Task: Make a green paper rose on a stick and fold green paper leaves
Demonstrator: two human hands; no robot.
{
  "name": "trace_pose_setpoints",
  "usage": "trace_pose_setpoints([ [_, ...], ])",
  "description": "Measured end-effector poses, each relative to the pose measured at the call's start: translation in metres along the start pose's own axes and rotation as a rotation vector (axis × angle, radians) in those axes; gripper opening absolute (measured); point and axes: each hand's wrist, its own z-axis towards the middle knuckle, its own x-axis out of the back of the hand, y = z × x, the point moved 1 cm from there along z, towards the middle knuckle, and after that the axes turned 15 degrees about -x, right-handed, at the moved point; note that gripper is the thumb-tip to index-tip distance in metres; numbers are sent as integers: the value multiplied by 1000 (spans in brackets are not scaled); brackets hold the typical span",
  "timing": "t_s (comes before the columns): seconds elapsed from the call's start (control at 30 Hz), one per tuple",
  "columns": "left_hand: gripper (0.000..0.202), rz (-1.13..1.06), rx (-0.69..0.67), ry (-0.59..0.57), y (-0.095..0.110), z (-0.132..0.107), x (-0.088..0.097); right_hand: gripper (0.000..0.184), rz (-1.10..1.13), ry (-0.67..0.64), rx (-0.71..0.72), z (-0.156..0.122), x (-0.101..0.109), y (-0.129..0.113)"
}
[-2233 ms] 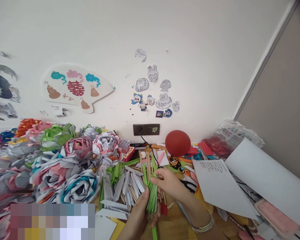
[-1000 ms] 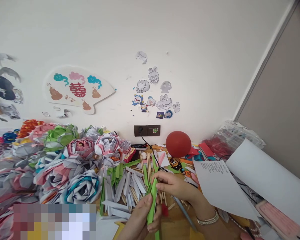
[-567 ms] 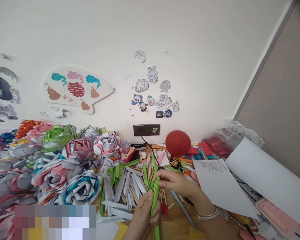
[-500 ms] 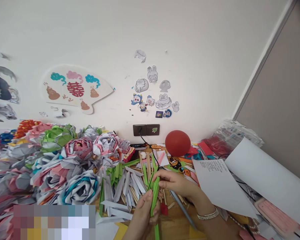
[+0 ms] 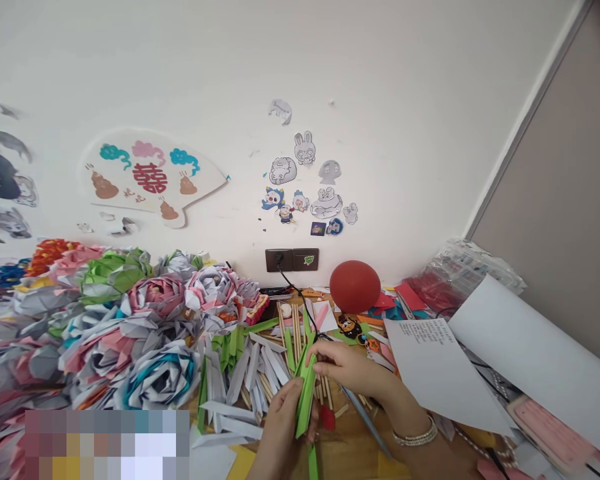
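Between my two hands is a folded green paper strip [image 5: 306,399], tilted with its upper end leaning right. My left hand [image 5: 281,407] grips it from the lower left, thumb on top and fingers partly hidden behind it. At its upper end, my right hand [image 5: 337,362] pinches the paper between thumb and fingers. Just left of the hands lie folded white paper strips [image 5: 253,367] and a cluster of green folded strips [image 5: 230,348]. Several wooden sticks [image 5: 296,320] lie behind the hands. Below my left hand another green strip [image 5: 313,460] shows on the wooden table [image 5: 347,450].
Folded paper flowers [image 5: 155,377] are heaped on the left. A red balloon [image 5: 355,285] stands by the wall, near a black cable [image 5: 297,290] plugged into a socket [image 5: 280,260]. On the right lie a written sheet [image 5: 430,360], a white roll [image 5: 535,360] and a grey pen-like rod [image 5: 365,420].
The green strip has turned slightly, showing a wider face. My left hand has shifted a little up and left along with it, while my right hand has moved slightly left.
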Motion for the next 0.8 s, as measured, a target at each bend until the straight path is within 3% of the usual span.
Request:
trace_pose_setpoints([
  [0.37,46,291,-162,6,-3,-5,10,13,-47,112,-40,0,-8,-8],
  [0.6,36,395,-237,86,2,-3,15,31,59,135,-57,7,-18,-6],
  [0.8,44,354,-229,-53,10,-1,12,39,263,87,-90,12,-21,-1],
])
